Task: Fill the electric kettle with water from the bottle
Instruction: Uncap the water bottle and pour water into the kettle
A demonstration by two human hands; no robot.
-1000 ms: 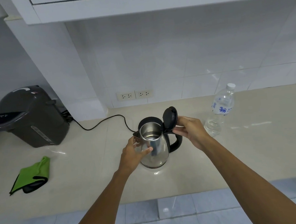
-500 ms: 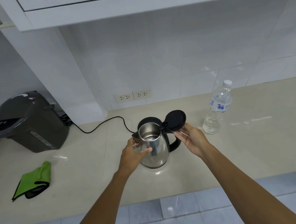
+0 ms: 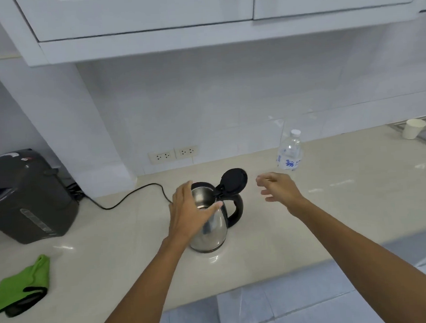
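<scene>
A steel electric kettle (image 3: 215, 233) with a black handle stands on the beige counter (image 3: 336, 215), its black lid (image 3: 233, 180) flipped up and open. My left hand (image 3: 188, 213) rests on the kettle's left side, fingers over the rim and thumb across the front. My right hand (image 3: 277, 188) hovers right of the lid with fingers spread, holding nothing. A clear capped water bottle (image 3: 290, 152) with a blue label stands upright just beyond my right hand, untouched.
A dark hot-water dispenser (image 3: 25, 197) sits at the far left with a black cord (image 3: 131, 194) running toward the kettle. A green cloth (image 3: 24, 285) lies at the front left. A white paper cup (image 3: 412, 128) stands far right. Wall cabinets (image 3: 196, 16) hang overhead.
My right hand has let go of the lid, which stays up, and moved right toward the bottle. My left hand slid higher on the kettle. The camera tilted upward.
</scene>
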